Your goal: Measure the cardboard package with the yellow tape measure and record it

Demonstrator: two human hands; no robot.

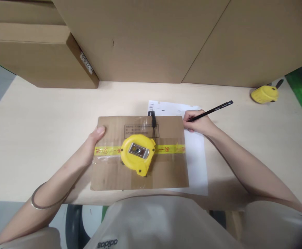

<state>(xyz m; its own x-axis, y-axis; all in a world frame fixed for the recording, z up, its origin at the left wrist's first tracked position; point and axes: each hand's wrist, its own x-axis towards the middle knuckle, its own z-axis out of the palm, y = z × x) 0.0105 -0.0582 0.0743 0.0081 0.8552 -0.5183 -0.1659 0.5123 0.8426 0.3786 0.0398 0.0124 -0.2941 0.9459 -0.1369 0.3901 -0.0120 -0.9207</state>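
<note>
A flat cardboard box (109, 176), wrapped with a strip of yellow printed tape, lies in front of me. My left hand (95, 140) grips its left edge, thumb on top and the other fingers hidden below. On the box's top face rests a yellow tape measure (135, 162) with a metal clip and a black wrist strap. Pinched in my right hand (199, 122) is a black pencil (215, 110), slanting up to the right; its tip is hidden. That hand rests on a white sheet of paper (196, 166), against the box's right edge. The box covers much of the sheet.
Large cardboard boxes (145, 45) stand along the back of the pale table (234, 138). Another cardboard box (36, 62) with a white label is at the back left. A second yellow tape measure (265, 94) sits at the far right.
</note>
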